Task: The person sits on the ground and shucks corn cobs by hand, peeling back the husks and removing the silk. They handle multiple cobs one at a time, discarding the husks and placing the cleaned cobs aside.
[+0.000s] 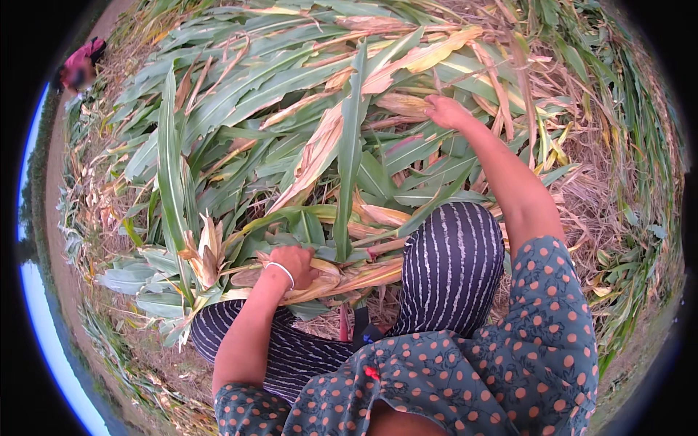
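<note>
Cut corn stalks [305, 87] with long green and dry tan leaves lie in a thick layer before me. My left hand [293, 266], with a white bangle at its wrist, is closed over a dry-husked ear of corn [327, 277] near my left knee; its fingertips are partly hidden. Farther out, my right hand [448, 112] reaches across the layer, its fingers at the stem end of another husked ear [402, 104]. A third ear [210, 253] with a split, pale husk stands tilted left of my left hand. One more husked ear [384, 214] rests among leaves between my hands.
My knees in striped trousers [455, 267] press close to the stalks. Dry stubble and straw [586, 204] cover the ground at the right, with more green stalks [643, 109] beyond. Another person [82, 62] in pink is far off at upper left, near a bare dirt strip [54, 180].
</note>
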A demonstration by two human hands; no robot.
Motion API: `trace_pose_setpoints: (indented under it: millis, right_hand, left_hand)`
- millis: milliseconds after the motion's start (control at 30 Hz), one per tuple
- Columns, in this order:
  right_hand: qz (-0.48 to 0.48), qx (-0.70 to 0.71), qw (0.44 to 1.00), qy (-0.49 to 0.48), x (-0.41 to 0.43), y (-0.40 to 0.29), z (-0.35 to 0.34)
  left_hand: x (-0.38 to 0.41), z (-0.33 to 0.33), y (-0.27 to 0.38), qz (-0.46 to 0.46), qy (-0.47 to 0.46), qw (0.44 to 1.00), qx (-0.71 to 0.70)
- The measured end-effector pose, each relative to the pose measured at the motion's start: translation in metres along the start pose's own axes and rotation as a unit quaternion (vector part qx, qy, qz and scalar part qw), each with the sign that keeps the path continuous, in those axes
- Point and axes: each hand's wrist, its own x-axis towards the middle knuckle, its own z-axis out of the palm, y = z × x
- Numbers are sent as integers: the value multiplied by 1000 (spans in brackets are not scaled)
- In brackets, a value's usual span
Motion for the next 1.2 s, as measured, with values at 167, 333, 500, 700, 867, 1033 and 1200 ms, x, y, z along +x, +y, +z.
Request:
trace_pose_setpoints:
  millis: [167,333,500,700,867,1033,1200]
  right_hand:
    - [73,-97,992,-36,23,24,36]
    - [120,-160,980,16,15,31,46]
    - [26,-213,970,-114,0,15,15]
    - [-18,-122,990,-62,-59,-22,31]
    - [-28,-98,995,-8,-65,-40,17]
    - [-66,-181,979,61,-39,-69,-70]
    - [-63,-198,970,125,-32,-136,-165]
  left_hand:
    - [-1,2,3,-1,24,1000,3]
    - [-2,2,4,-6,54,998,15]
    - [1,1,4,4,68,997,21]
    - [0,4,5,3,78,997,27]
    - [4,5,6,16,75,995,57]
    - [2,5,8,14,78,995,68]
    - [4,5,7,17,67,996,63]
